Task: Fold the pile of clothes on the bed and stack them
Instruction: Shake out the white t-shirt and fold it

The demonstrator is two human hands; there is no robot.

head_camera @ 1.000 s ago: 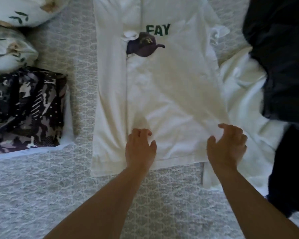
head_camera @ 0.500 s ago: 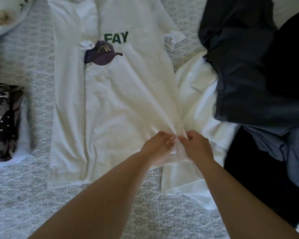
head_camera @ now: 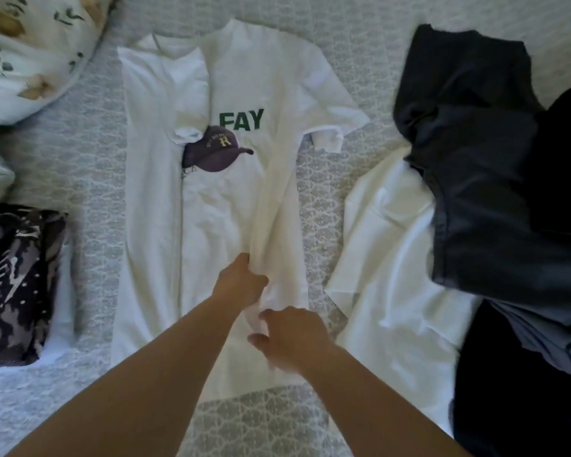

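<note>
On the white T-shirt (head_camera: 231,206) spread in front of you, the green block letters "FAY" (head_camera: 241,119) stand across the chest, with whatever comes before them hidden under the folded-over left side. Just below those letters you see a printed dark purple cap (head_camera: 213,150) bearing a pale capital "R", and an arc of small lettering above that R is too fine for you to read.
</note>
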